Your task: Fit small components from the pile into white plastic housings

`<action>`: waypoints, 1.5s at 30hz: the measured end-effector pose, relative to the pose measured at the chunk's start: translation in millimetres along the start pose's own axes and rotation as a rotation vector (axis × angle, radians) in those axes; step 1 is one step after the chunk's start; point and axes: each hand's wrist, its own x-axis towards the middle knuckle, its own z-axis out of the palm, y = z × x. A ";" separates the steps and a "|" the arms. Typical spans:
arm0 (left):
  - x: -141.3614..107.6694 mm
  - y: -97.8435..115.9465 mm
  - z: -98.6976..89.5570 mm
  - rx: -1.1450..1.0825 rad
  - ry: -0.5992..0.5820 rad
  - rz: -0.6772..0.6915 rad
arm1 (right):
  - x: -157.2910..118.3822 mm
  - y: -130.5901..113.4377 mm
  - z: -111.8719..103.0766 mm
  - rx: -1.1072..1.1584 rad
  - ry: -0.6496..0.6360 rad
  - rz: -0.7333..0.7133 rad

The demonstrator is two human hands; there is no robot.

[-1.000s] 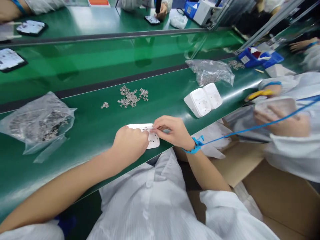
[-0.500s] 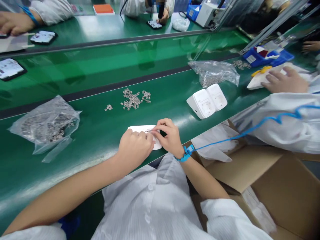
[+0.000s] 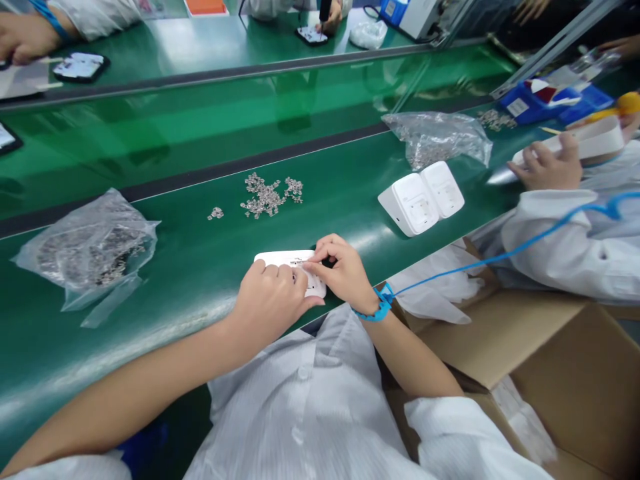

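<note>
Item: one white plastic housing, lying on the green counter near its front edge, directly beneath our two hands, its far left corner exposed. Our left hand lies across its near left part, fingers curled over, their tips hidden; we cannot tell whether they grip anything. Our right hand, with a blue wristband at the wrist, meets it from the right, thumb and forefinger drawn close together over the surface; we cannot tell whether a part sits between them. Beyond the hands we count one loose heap of small silvery parts, with a smaller cluster beside it; far left, one clear plastic bag of parts; right, a pair of white housings, side by side.
</note>
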 end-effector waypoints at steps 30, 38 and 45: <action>-0.1 -4.3 0.7 0.007 0.017 0.006 | -26.9 11.1 -4.9 -0.370 0.025 -0.391; 0.2 -5.6 1.9 0.009 0.036 0.021 | -26.9 11.2 -7.6 -0.401 0.000 -0.419; 1.2 -5.9 3.2 0.012 0.063 0.023 | -25.6 9.6 -9.8 -0.474 -0.040 -0.483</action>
